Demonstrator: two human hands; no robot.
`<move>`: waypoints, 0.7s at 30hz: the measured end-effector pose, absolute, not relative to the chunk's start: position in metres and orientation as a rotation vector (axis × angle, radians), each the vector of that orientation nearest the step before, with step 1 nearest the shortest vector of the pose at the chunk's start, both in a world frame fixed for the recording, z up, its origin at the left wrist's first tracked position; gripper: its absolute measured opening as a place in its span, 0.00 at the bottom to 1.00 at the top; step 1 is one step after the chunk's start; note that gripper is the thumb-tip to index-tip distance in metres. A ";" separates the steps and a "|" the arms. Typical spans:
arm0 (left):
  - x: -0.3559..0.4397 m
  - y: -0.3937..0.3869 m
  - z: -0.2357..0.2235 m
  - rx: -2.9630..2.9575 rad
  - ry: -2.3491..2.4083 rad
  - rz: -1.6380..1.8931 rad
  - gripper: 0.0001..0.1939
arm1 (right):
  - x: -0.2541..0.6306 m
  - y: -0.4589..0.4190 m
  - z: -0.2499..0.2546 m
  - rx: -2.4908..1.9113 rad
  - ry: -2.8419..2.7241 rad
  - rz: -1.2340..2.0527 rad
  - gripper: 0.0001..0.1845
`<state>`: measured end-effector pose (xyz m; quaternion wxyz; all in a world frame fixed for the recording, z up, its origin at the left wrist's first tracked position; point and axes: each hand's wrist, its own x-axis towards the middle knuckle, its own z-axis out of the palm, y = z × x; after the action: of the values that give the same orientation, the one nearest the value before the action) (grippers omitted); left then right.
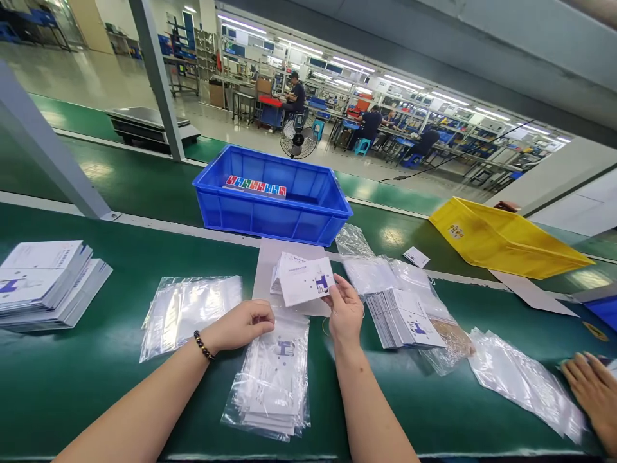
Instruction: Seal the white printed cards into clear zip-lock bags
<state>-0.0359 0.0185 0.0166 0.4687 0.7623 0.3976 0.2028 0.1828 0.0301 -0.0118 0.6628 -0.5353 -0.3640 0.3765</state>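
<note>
My right hand [346, 310] is closed on the edge of a white booklet [304, 281] with a purple print, held above a small pile of similar booklets [278, 273]. My left hand [248, 325] has its fingers curled at the upper left edge of a clear plastic bag [279, 373]. What is between those fingers is hidden. This bag lies on top of several others with white booklets inside. Flat clear bags [193, 312] lie left of my left hand. A stack of booklets [405, 318] sits right of my right hand.
A blue bin [274, 218] with a coloured strip stands ahead on the green bench. More booklets [41, 280] are stacked at far left. A yellow bin [506, 241] lies tilted at right. Loose bags [525, 379] reach toward another person's hand [592, 386].
</note>
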 end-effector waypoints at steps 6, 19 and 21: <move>-0.036 0.020 0.014 1.745 0.990 0.568 0.10 | 0.180 0.021 -0.002 -1.243 -1.151 1.071 0.10; -0.019 0.014 0.003 1.137 0.984 0.786 0.14 | 0.166 0.006 0.010 -1.124 -1.733 1.363 0.07; -0.019 0.013 0.003 1.152 1.017 0.767 0.09 | 0.165 0.006 0.009 -1.132 -1.661 1.372 0.08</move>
<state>-0.0192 0.0135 0.0030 0.6534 0.5076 0.4484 0.3380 0.1646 0.0059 0.0090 0.3466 -0.4362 -0.6403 0.5288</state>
